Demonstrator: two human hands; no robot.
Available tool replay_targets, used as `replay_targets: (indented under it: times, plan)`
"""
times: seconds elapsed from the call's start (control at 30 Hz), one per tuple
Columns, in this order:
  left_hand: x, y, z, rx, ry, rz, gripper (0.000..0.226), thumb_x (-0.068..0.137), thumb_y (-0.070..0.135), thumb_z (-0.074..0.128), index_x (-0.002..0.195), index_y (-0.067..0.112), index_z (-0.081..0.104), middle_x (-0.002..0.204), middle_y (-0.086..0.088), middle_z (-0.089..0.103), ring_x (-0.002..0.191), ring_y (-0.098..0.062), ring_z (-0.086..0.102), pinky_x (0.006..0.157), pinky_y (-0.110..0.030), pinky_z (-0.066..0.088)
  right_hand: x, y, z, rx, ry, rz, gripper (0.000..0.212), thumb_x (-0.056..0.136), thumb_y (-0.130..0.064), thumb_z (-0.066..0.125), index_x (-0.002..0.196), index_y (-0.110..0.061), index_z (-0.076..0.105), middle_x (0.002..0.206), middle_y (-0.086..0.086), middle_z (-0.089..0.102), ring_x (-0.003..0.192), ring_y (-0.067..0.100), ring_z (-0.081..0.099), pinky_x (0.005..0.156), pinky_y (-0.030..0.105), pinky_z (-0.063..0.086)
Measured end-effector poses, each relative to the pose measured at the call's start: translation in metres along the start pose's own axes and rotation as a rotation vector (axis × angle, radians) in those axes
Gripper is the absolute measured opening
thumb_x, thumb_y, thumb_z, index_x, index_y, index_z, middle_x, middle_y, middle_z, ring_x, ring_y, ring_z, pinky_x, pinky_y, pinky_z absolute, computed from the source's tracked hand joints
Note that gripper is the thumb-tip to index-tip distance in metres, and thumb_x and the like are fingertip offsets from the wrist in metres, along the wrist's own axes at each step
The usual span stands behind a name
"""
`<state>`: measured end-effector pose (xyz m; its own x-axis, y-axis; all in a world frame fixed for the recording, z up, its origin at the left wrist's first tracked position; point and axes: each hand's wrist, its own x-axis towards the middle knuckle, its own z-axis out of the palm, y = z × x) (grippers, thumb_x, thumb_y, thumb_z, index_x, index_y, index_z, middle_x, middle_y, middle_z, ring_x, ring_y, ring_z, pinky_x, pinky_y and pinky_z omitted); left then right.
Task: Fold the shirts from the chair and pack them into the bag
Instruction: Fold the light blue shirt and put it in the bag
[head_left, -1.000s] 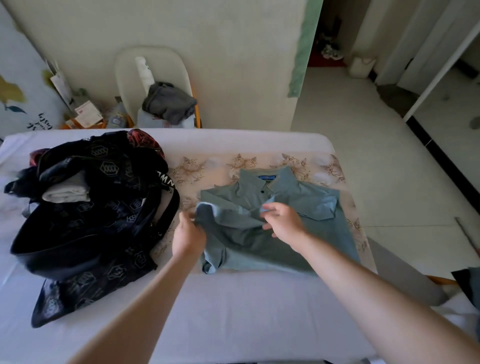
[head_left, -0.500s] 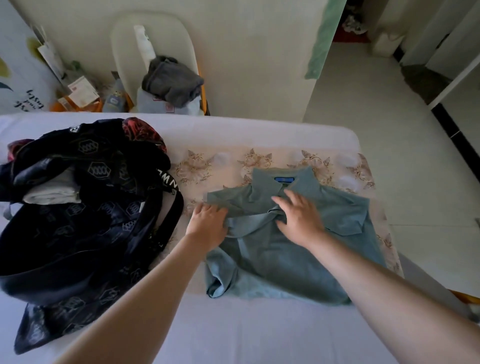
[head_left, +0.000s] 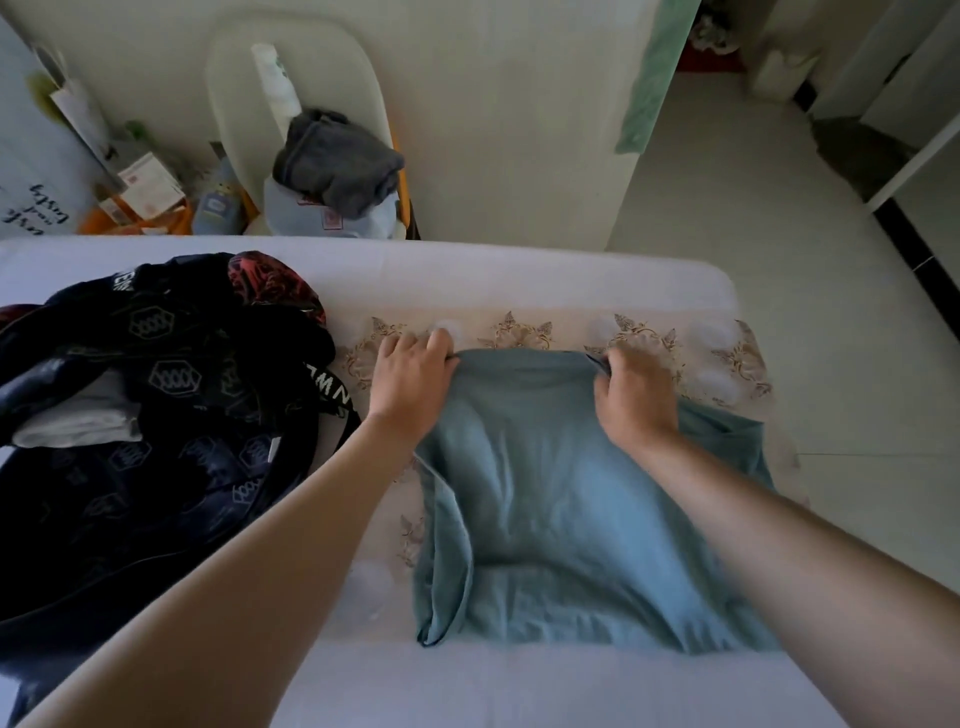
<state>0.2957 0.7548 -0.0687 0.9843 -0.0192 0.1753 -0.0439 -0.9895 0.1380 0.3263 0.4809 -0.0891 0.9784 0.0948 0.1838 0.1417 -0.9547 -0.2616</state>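
Note:
A teal shirt (head_left: 561, 499) lies partly folded on the white table (head_left: 519, 691), over a floral lace cloth. My left hand (head_left: 410, 379) grips the shirt's far left corner, and my right hand (head_left: 631, 395) grips its far right corner by the collar. A black patterned bag (head_left: 156, 415) sits open on the table's left, with a white folded garment (head_left: 83, 421) inside. Behind the table a cream chair (head_left: 311, 88) holds a dark grey shirt (head_left: 337, 161) on top of a pale blue one (head_left: 311, 218).
Boxes, papers and a bottle (head_left: 150, 192) clutter the floor left of the chair. A wall corner with a green strip (head_left: 649, 78) stands behind the table. Tiled floor (head_left: 779, 260) opens to the right, with a doorway at the far right.
Both hands moved from the shirt's middle up to its far edge and closed on the corners. The left sleeve is folded in. The camera has leaned closer.

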Motion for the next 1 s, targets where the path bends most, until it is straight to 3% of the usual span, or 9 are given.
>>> replay_targets:
  times: [0.13, 0.23, 0.3, 0.37, 0.4, 0.5, 0.63, 0.83, 1.0]
  plan:
    - [-0.004, 0.005, 0.012, 0.079, -0.040, 0.023, 0.046, 0.075, -0.002, 0.062, 0.116, 0.020, 0.056, 0.116, -0.003, 0.057, 0.110, -0.029, 0.049, 0.103, -0.042, 0.036, -0.003, -0.003, 0.007, -0.230, -0.050, -0.053, 0.050, 0.071, 0.002, 0.061, 0.119, -0.008, 0.057, 0.112, 0.021, 0.055, 0.099, 0.041, 0.053, 0.084, 0.048, 0.044]
    - [-0.036, 0.007, 0.031, -0.010, -0.203, 0.224, 0.033, 0.096, 0.026, 0.051, 0.128, 0.024, 0.058, 0.130, -0.003, 0.055, 0.124, -0.028, 0.047, 0.108, -0.041, 0.028, -0.032, -0.006, 0.017, -0.250, -0.005, -0.446, 0.058, 0.073, 0.005, 0.050, 0.128, -0.013, 0.057, 0.126, 0.019, 0.052, 0.105, 0.038, 0.049, 0.088, 0.047, 0.043]
    - [-0.053, -0.001, 0.041, 0.086, -0.428, 0.153, 0.050, 0.102, 0.044, 0.033, 0.150, 0.031, 0.034, 0.158, -0.002, 0.030, 0.146, -0.027, 0.023, 0.118, -0.045, 0.013, -0.047, -0.003, 0.026, -0.268, -0.159, -0.669, 0.060, 0.079, 0.002, 0.045, 0.134, -0.018, 0.057, 0.139, 0.018, 0.050, 0.116, 0.037, 0.050, 0.094, 0.048, 0.046]
    - [-0.062, -0.013, 0.047, 0.134, -0.518, 0.025, 0.057, 0.104, 0.047, 0.026, 0.157, 0.032, 0.013, 0.165, -0.001, 0.007, 0.152, -0.024, 0.002, 0.122, -0.048, 0.005, -0.054, -0.001, 0.034, -0.242, -0.380, -0.582, 0.061, 0.086, -0.007, 0.050, 0.146, -0.019, 0.047, 0.155, 0.016, 0.037, 0.133, 0.036, 0.043, 0.108, 0.048, 0.040]
    - [-0.067, -0.015, 0.046, 0.105, -0.493, -0.023, 0.058, 0.104, 0.045, 0.030, 0.157, 0.030, 0.014, 0.165, -0.002, 0.008, 0.152, -0.025, 0.002, 0.122, -0.047, 0.006, -0.056, -0.001, 0.035, -0.224, -0.467, -0.464, 0.062, 0.091, -0.015, 0.050, 0.152, -0.020, 0.036, 0.160, 0.014, 0.027, 0.142, 0.034, 0.034, 0.115, 0.046, 0.032]
    - [-0.092, -0.009, 0.031, -0.116, -0.205, -0.101, 0.050, 0.096, 0.029, 0.054, 0.144, 0.019, 0.045, 0.148, -0.008, 0.043, 0.138, -0.032, 0.036, 0.111, -0.049, 0.031, -0.059, -0.008, 0.031, -0.217, -0.532, -0.296, 0.065, 0.098, -0.023, 0.044, 0.158, -0.019, 0.019, 0.165, 0.012, 0.011, 0.150, 0.031, 0.018, 0.122, 0.042, 0.020]
    - [-0.144, 0.012, 0.016, -0.209, 0.025, -0.125, 0.018, 0.084, 0.022, 0.064, 0.100, 0.018, 0.056, 0.098, -0.002, 0.058, 0.092, -0.028, 0.056, 0.079, -0.040, 0.046, -0.090, -0.029, 0.020, -0.101, -0.441, -0.367, 0.064, 0.087, -0.013, 0.057, 0.148, -0.016, 0.040, 0.157, 0.014, 0.030, 0.141, 0.035, 0.034, 0.115, 0.047, 0.031]
    - [-0.225, 0.044, 0.004, -0.336, -0.022, -0.076, 0.042, 0.067, 0.035, 0.082, 0.070, 0.024, 0.041, 0.065, 0.008, 0.051, 0.059, -0.019, 0.053, 0.048, -0.026, 0.032, -0.172, -0.051, 0.005, 0.130, -0.352, -0.464, 0.049, 0.072, -0.009, 0.064, 0.119, -0.022, 0.063, 0.118, 0.001, 0.055, 0.102, 0.024, 0.059, 0.087, 0.035, 0.050]
    - [-0.275, 0.052, 0.014, -0.249, -0.095, -0.157, 0.033, 0.067, 0.037, 0.076, 0.072, 0.023, 0.047, 0.069, 0.005, 0.054, 0.066, -0.025, 0.057, 0.054, -0.033, 0.047, -0.223, -0.047, 0.000, 0.163, -0.380, -0.447, 0.044, 0.072, -0.013, 0.063, 0.114, -0.024, 0.064, 0.102, -0.002, 0.053, 0.089, 0.023, 0.058, 0.072, 0.036, 0.050]
